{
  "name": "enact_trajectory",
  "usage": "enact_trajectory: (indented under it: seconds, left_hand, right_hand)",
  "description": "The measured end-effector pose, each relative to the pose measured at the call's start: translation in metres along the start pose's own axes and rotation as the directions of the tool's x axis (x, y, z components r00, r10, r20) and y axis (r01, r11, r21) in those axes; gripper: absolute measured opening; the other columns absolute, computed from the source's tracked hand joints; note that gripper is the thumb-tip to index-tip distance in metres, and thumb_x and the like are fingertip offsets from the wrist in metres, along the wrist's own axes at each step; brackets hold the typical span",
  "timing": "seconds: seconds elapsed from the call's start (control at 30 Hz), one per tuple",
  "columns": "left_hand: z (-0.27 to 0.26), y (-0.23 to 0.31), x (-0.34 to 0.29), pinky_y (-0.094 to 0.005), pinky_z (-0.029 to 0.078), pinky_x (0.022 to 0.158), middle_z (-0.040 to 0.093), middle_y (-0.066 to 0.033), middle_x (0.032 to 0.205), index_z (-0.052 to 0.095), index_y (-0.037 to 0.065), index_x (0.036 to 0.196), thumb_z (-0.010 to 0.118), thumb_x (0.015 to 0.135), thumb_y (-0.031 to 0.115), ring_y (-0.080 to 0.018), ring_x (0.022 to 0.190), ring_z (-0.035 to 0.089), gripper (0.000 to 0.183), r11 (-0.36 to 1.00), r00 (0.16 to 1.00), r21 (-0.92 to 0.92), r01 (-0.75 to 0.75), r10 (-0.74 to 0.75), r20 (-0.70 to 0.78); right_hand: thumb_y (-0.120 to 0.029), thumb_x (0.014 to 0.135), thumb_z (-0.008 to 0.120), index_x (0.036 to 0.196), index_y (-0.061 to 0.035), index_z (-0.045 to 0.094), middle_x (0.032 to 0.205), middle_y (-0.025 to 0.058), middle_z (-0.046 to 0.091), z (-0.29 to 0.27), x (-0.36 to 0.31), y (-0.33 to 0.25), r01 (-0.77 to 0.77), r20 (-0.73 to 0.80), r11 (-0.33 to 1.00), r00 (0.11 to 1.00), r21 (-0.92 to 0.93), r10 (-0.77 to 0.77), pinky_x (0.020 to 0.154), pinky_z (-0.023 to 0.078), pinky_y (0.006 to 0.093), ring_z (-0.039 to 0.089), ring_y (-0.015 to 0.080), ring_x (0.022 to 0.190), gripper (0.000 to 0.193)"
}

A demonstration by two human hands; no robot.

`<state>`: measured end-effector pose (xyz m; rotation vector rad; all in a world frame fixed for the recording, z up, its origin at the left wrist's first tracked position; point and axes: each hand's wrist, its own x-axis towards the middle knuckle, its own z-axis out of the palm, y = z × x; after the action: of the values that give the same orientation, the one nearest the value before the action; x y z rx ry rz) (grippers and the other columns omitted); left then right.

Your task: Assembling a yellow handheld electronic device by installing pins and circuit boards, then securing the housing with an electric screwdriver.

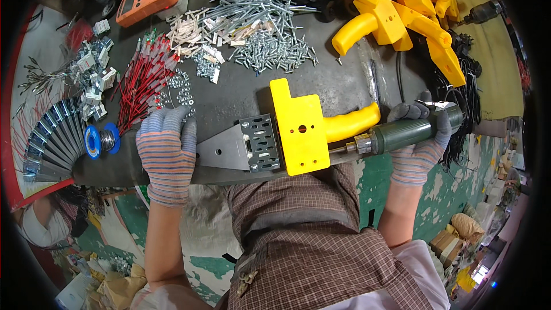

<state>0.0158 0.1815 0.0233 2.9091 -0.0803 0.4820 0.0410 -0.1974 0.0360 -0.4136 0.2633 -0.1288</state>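
My right hand (422,152), in a striped work glove, wraps round a dark green power screwdriver (404,134). Its chuck points left and its bit meets the lower right side of a yellow plastic housing with a curved handle (300,138). Against the housing's left side sits a dark slotted metal bracket (263,143) with a tapered grey metal plate (224,148). My left hand (167,152), gloved alike, is beside the plate's narrow end. Its fingers are bent together, with the tips at a scatter of small nuts (182,87); anything pinched there is hidden.
Loose screws (272,49) and long bolts (252,8) lie behind. Red-wired parts (143,83), a blue solder spool (102,141) and fanned metal plates (54,138) are leftward. More yellow housings (396,11) pile up back right, near black cables (465,74). An orange meter (148,0) stands back left.
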Motion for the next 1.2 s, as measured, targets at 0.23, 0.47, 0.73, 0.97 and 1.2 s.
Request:
enact_trajectory:
  seconds: [0.23, 0.47, 0.73, 0.97, 1.2]
  left_hand:
    - [0.0, -0.003, 0.007, -0.0442, 0.046, 0.078, 0.064, -0.0135, 0.092, 0.069, 0.009, 0.098, 0.071, 0.077, 0.012, -0.0333, 0.086, 0.06, 0.02, 0.949, 0.971, 0.211, -0.235, 0.239, 0.006]
    - [-0.001, -0.014, 0.011, -0.0429, 0.047, 0.079, 0.065, -0.0138, 0.092, 0.07, 0.008, 0.098, 0.069, 0.078, 0.008, -0.0331, 0.085, 0.06, 0.02, 0.934, 0.987, -0.353, -0.049, 0.099, 0.126]
    - [0.001, -0.003, 0.013, -0.0422, 0.046, 0.078, 0.065, -0.0108, 0.089, 0.069, 0.009, 0.095, 0.071, 0.077, 0.009, -0.0319, 0.084, 0.06, 0.018, 0.985, 0.987, -0.065, -0.162, 0.163, 0.013]
    - [0.004, -0.008, 0.023, -0.0424, 0.045, 0.079, 0.064, -0.0103, 0.091, 0.066, 0.009, 0.094, 0.071, 0.076, 0.011, -0.0309, 0.087, 0.06, 0.018, 0.937, 0.939, 0.065, -0.344, 0.343, 0.035]
    - [-0.001, 0.005, 0.029, -0.043, 0.045, 0.078, 0.063, -0.0102, 0.09, 0.063, 0.01, 0.093, 0.069, 0.076, 0.011, -0.0302, 0.087, 0.06, 0.018, 0.812, 0.888, 0.359, -0.459, 0.408, 0.212]
  right_hand:
    - [-0.024, 0.085, 0.068, 0.118, 0.0018, 0.058, 0.081, 0.0071, 0.062, 0.001, 0.001, -0.001, -0.016, 0.008, 1.0, 1.0, 0.003, 0.016, 0.095, 0.048, 0.0456, 0.066, 0.0243, 0.078, 0.044]
    - [-0.023, 0.085, 0.068, 0.118, 0.0029, 0.058, 0.079, 0.0068, 0.059, 0.002, 0.0, 0.0, -0.01, 0.002, 1.0, 1.0, 0.005, 0.01, 0.094, 0.049, 0.0447, 0.062, 0.0234, 0.078, 0.044]
    - [-0.023, 0.085, 0.068, 0.118, 0.0023, 0.058, 0.078, 0.0071, 0.06, 0.004, 0.001, 0.0, -0.006, -0.011, 1.0, 1.0, 0.001, 0.006, 0.093, 0.049, 0.0449, 0.063, 0.024, 0.078, 0.043]
    - [-0.02, 0.082, 0.071, 0.117, 0.0048, 0.057, 0.079, 0.0067, 0.059, 0.004, 0.0, -0.001, 0.008, -0.022, 1.0, 1.0, -0.007, -0.008, 0.094, 0.047, 0.0448, 0.06, 0.0218, 0.079, 0.045]
    - [-0.02, 0.083, 0.07, 0.116, 0.005, 0.058, 0.079, 0.0073, 0.059, 0.01, -0.004, 0.001, 0.007, -0.033, 1.0, 0.999, 0.004, -0.007, 0.094, 0.047, 0.045, 0.061, 0.0229, 0.079, 0.043]
